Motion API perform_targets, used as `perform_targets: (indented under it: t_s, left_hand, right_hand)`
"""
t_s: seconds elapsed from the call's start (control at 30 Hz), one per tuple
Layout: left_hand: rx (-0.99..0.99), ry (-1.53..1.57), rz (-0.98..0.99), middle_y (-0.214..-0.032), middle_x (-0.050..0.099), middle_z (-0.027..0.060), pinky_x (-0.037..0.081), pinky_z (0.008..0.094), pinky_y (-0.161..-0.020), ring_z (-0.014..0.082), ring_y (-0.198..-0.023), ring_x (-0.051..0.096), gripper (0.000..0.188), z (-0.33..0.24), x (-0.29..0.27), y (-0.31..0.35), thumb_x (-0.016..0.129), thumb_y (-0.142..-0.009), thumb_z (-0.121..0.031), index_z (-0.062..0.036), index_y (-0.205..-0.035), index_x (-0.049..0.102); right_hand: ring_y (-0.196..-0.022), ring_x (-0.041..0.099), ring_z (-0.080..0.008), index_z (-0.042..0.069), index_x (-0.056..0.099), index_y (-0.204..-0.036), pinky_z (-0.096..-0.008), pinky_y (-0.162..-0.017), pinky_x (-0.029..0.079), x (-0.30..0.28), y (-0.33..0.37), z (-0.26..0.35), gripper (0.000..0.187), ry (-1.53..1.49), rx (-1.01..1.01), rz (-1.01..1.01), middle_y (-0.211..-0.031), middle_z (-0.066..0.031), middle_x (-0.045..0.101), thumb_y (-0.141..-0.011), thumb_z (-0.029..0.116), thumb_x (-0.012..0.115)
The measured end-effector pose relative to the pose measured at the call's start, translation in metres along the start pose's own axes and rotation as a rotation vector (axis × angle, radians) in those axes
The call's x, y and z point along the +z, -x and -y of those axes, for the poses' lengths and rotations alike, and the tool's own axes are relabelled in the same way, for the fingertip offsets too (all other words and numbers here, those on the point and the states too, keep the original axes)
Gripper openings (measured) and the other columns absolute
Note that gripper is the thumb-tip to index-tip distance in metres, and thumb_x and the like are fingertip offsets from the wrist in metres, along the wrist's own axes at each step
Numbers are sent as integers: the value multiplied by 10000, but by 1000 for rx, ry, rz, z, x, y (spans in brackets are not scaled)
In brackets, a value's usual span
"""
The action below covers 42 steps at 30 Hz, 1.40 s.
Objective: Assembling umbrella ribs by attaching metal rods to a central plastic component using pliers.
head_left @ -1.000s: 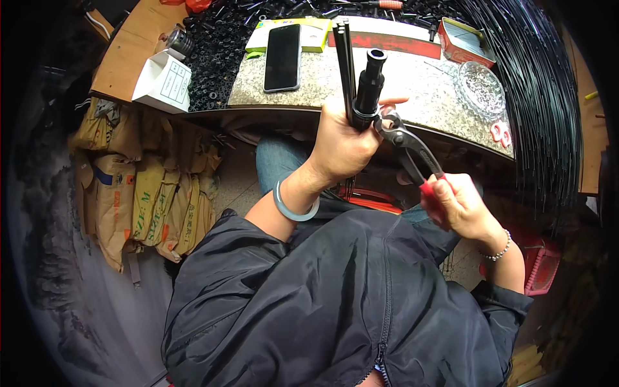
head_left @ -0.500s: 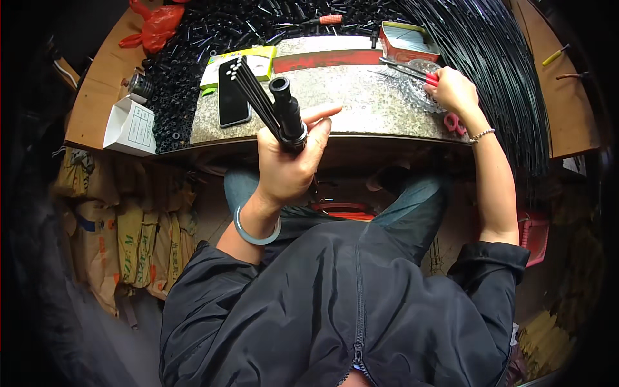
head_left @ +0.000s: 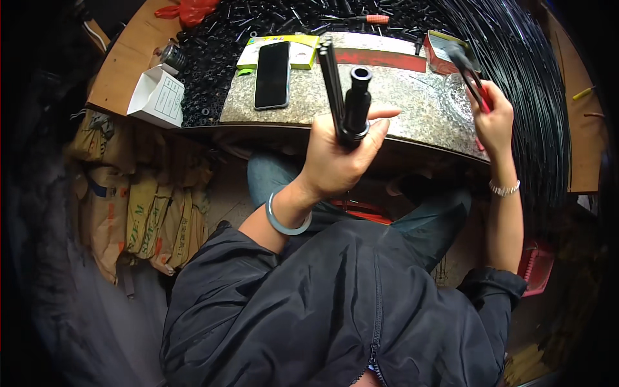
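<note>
My left hand [head_left: 338, 164] is closed around the lower end of a black tube [head_left: 358, 109] with a hollow round top. In the same grip stand several thin black rods [head_left: 330, 80], upright beside the tube. The index finger points off to the right. Toward the right, my right hand [head_left: 495, 122] grips pliers [head_left: 476, 82] by their red handles, jaws up and away from me. These are above a clear glass dish [head_left: 456, 102] and close to a red tin [head_left: 440, 66], apart from the tube.
A phone [head_left: 272, 76] lies partly on a yellow-green box [head_left: 306, 50]. Small black parts [head_left: 213, 71] heap up at the back and left, beside a white carton [head_left: 156, 100]. Long black rods [head_left: 529, 97] cover the right side. A red strip [head_left: 380, 59] crosses the board.
The pliers have swung from lying low over the glass dish to pointing up, with the right hand turned. The view has shifted; the left hand keeps its hold on tube and rods.
</note>
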<state>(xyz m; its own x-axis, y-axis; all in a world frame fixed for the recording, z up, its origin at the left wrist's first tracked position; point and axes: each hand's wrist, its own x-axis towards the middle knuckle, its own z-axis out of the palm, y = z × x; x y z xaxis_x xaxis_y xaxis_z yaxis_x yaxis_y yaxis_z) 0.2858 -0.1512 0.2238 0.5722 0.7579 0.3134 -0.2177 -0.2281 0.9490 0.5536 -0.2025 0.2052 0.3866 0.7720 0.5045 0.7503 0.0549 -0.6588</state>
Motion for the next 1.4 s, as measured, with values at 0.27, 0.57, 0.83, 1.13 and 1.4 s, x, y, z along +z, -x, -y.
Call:
perform_targets:
  t_s: [0.27, 0.57, 0.83, 1.13, 1.4]
  left_hand:
    - [82, -12, 90, -797, 634, 54, 480, 217, -646, 87, -728, 589, 177, 13, 4, 3, 541, -857, -3, 57, -1008, 610]
    - [-64, 188, 22, -783, 637, 68, 471, 223, -622, 83, -712, 586, 109, -6, 0, 16, 606, -825, -15, 51, -908, 631]
    - [-118, 206, 12, -760, 629, 38, 460, 208, -602, 71, -689, 578, 112, -13, -2, 14, 578, -826, 3, 23, -911, 649]
    - [116, 131, 145, -858, 626, 90, 481, 244, -665, 113, -766, 584, 425, 6, -8, 11, 589, -871, -218, 126, -1110, 516]
    - [170, 229, -38, -818, 654, 85, 494, 226, -621, 88, -710, 596, 168, -2, 5, 10, 553, -841, 2, 45, -981, 635]
  right_hand:
    - [-630, 580, -198, 4, 622, -844, -282, -561, 452, 48, 57, 120, 217, -368, -567, -145, -738, -85, 592, -657, 68, 711]
    - [-624, 585, -186, -5, 624, -856, -267, -552, 470, 59, 59, 117, 190, -433, -478, -247, -726, -102, 606, -693, -5, 723]
    - [-611, 573, -186, 16, 617, -838, -280, -542, 462, 59, 59, 115, 176, -317, -630, -349, -714, -85, 595, -687, -27, 696]
    - [-607, 563, -171, 62, 607, -907, -283, -516, 424, 80, 58, 133, 231, -469, -698, -321, -715, -35, 584, -711, 97, 726]
    - [-593, 561, -169, 60, 606, -850, -279, -531, 425, 82, 57, 136, 203, -456, -650, -284, -694, -37, 586, -692, 96, 729]
